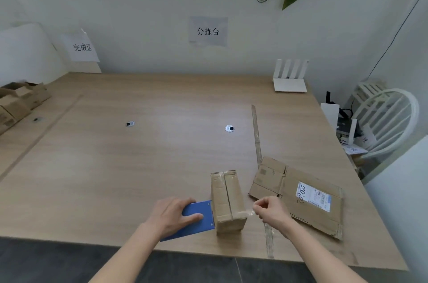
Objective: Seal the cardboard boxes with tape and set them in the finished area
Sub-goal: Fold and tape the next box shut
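A small cardboard box (228, 199) stands near the table's front edge, its top flaps closed along a lengthwise seam. My left hand (172, 215) grips a blue tape dispenser (198, 219) pressed against the box's left side. Clear tape (246, 213) runs across the near end of the box top to my right hand (272, 212), which pinches its free end just right of the box. Clear tape also shows at the box's far end.
A flattened cardboard box (298, 194) with a white shipping label lies to the right. Several cardboard boxes (16, 102) sit at the far left below a paper sign (82, 47). A white router (290, 79) stands at the back right. A white chair (391, 120) is beyond the table's right edge.
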Demonstrator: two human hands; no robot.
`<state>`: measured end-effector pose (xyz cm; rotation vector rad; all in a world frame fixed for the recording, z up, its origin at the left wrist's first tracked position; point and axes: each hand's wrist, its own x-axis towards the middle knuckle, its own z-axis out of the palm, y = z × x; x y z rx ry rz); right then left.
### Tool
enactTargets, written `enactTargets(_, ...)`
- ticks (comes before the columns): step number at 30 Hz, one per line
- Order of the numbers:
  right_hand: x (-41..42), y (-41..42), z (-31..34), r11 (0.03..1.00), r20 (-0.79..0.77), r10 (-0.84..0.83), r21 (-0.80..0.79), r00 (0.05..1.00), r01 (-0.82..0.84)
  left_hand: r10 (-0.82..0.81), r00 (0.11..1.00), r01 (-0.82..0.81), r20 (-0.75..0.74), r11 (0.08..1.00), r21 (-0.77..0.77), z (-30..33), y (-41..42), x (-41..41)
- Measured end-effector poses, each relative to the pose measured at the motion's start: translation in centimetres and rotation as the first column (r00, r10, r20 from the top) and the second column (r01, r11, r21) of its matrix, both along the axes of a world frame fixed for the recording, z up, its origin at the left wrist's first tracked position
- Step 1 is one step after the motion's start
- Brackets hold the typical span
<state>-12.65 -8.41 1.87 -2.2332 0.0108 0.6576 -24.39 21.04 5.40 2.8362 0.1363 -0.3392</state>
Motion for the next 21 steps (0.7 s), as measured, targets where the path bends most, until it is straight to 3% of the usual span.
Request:
enactTargets(15,0.4,0.4,-4.2,0.999,-0.052,-0.013,-0.030,0.999,0.012,0.040,0.997,-0.037,-0.074,0.999,0.039,-3.0,-1.1,1.4)
enactTargets(21,-0.4,1.5,-5.7,0.997,-0.097,-0.065,0.040,0.993,0.069,0.049,0.994,-0.048,-0.095,0.999,0.018,-3.9,-0.9,1.9)
